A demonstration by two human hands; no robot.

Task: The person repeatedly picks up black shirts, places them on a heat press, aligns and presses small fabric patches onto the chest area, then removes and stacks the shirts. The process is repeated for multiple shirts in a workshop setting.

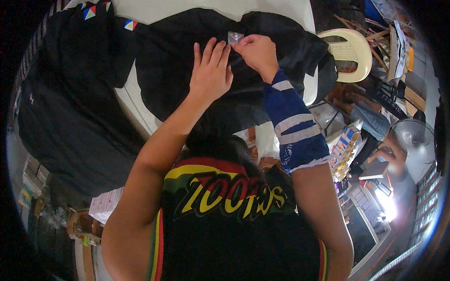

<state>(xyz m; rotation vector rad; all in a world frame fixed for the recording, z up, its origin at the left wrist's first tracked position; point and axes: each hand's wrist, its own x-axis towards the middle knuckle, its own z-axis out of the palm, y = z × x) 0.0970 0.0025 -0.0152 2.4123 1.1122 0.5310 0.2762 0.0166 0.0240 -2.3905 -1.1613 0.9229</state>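
Note:
A black shirt lies spread on a white table. My left hand rests palm down on it with fingers extended, holding nothing. Just right of those fingertips, my right hand pinches a small transparent square with a dot in its middle, low against the cloth. My right forearm wears a navy sleeve with pale bands. More black garments lie at the left, with small red, blue, yellow and white triangular prints near their upper edge.
A cream plastic chair stands beyond the table's right. Farther right are another person's denim-clad leg, a fan, stacked wood pieces and a bright lamp. Printed boxes sit below the garments at lower left.

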